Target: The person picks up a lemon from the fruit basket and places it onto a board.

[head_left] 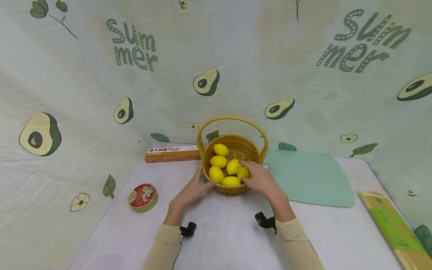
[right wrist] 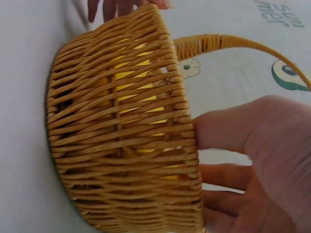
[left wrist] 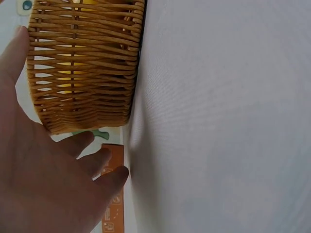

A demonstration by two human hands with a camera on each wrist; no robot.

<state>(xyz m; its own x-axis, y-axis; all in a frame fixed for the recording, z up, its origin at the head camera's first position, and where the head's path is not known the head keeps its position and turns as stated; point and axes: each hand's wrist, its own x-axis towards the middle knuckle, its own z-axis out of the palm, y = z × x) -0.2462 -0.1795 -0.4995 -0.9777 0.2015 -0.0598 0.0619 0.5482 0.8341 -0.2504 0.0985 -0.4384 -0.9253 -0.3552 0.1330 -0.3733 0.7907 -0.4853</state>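
Note:
A woven wicker basket (head_left: 229, 191) with a tall arched handle stands on the table, holding several yellow lemons (head_left: 218, 162). My right hand (head_left: 260, 178) reaches over the basket's right rim, its thumb and fingers around a lemon (head_left: 243, 173) at the right side. In the right wrist view the basket wall hides that lemon and the fingertips of the hand (right wrist: 272, 160). At the basket's left side, my left hand (head_left: 193, 187) has its thumb by the rim. The left wrist view shows this hand (left wrist: 53, 174) with loosely extended fingers beside the wicker.
A pasta box (head_left: 172, 154) lies behind and left of the basket. The round red-topped tin (head_left: 143, 197) sits at the left. To the right are a pale green board (head_left: 310, 180) and a long green-and-yellow packet (head_left: 395, 221). A printed cloth (head_left: 236, 56) hangs behind the table.

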